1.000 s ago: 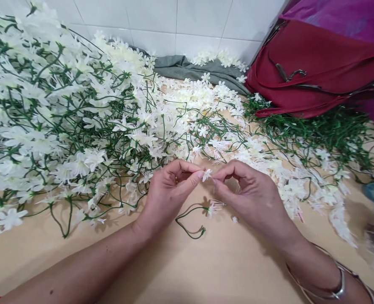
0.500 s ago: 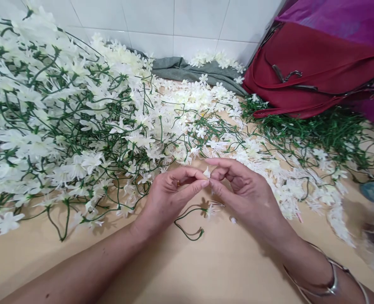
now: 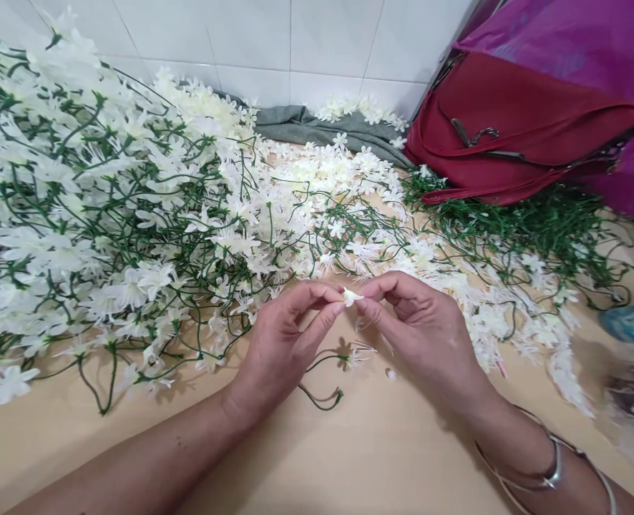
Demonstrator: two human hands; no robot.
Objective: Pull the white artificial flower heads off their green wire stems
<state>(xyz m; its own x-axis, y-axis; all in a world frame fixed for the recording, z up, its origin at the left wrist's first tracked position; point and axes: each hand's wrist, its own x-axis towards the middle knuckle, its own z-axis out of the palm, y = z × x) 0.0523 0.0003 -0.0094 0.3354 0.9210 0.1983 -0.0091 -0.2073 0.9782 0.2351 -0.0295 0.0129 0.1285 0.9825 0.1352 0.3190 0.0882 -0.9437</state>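
Big picture first: a huge heap of white artificial flowers on green stems (image 3: 107, 207) sprawls over the left half of the tan surface (image 3: 349, 458), right up to the white tiled wall (image 3: 295, 36). On the right, a dark red handbag (image 3: 510, 136) lies against purple fabric (image 3: 564, 36), with a tangle of bare green stems (image 3: 537, 229) in front of it and a grey cloth (image 3: 317, 125) at the back.

Closer in, the left hand (image 3: 279, 343) and right hand (image 3: 429, 336) meet fingertip to fingertip just above the surface. Each grip is narrow, a thumb-and-forefinger pinch, and both are closed on the one small white blossom (image 3: 350, 296) between them. Below it lies a curled green stem (image 3: 322, 379) with a frayed flower end, and a tiny white bit (image 3: 391, 373) just beside it.

The risk, as I read it: the blossom is small and flimsy, so a hard tug could tear its petals, or it could slip out and vanish among the loose flowers nearby.
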